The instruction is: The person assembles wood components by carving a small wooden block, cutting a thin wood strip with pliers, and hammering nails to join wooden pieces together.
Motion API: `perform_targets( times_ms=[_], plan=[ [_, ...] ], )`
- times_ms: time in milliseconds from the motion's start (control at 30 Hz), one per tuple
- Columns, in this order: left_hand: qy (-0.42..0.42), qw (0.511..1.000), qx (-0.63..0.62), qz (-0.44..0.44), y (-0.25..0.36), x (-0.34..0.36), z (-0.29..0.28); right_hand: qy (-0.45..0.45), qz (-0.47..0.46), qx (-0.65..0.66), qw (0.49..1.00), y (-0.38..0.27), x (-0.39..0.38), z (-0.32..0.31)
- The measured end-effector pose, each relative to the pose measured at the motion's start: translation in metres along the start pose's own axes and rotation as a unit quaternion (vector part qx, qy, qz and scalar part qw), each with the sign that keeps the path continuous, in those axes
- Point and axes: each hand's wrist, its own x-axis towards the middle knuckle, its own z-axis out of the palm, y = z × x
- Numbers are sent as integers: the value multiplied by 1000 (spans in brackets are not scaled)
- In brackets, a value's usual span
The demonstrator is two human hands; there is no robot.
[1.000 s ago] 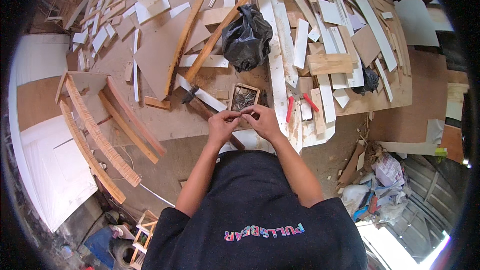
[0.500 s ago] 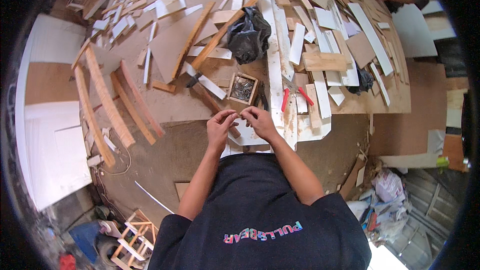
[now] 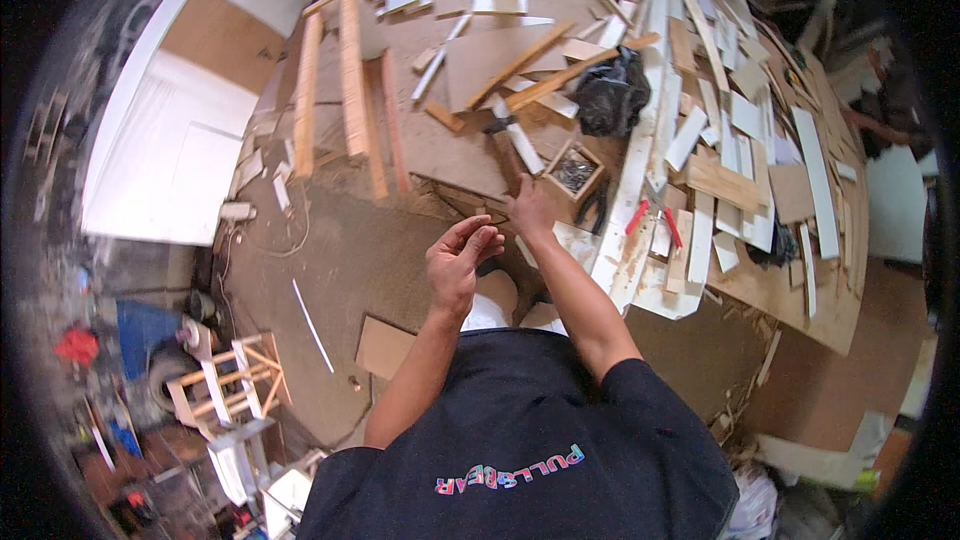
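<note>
My left hand [image 3: 462, 262] is closed in a pinch over the floor in front of the workbench. What its fingertips hold is too small to make out. Ahead of it and to the right, my right hand [image 3: 531, 208] is closed around the lower handle of a hammer [image 3: 508, 147], its fingers partly blurred. The hammer's dark head lies on the bench beside a white strip of wood. Just right of this hand stands a small wooden box [image 3: 575, 171] of loose metal pieces that look like nails. Dark-handled pliers [image 3: 594, 208] lie beside the box.
Red-handled pliers [image 3: 655, 220] rest on a long white board. A black plastic bag [image 3: 612, 90] sits behind the box. Wood offcuts cover much of the workbench [image 3: 465, 165]. A wooden frame with long legs [image 3: 352, 80] stands left; a cardboard piece [image 3: 384, 347] lies on the floor.
My hands have parted: the right has left the left hand's fingertips and taken hold of the hammer handle. My left hand keeps its pinch. The view has turned, shifting the bench rightward.
</note>
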Motion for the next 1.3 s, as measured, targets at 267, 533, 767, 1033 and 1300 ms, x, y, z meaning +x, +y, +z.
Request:
perform_targets(
  times_ms=[267, 533, 767, 1033, 1300],
  plan=[
    [22, 993, -106, 45, 77, -29, -69, 13, 75, 170, 983, 14, -15, 29],
    [-16, 994, -41, 102, 144, 11, -207, 5, 31, 324, 946, -112, -106, -25],
    [-55, 993, 50, 95, 200, 75, -309, 25, -2, 450, 892, -271, -122, -48],
    [-76, 983, 125, 113, 260, 189, -323, -2, -23, 491, 871, -360, -81, -67],
    [-101, 970, 185, 124, 301, 313, -345, 83, 36, 368, 925, -447, 44, -83]
  ],
)
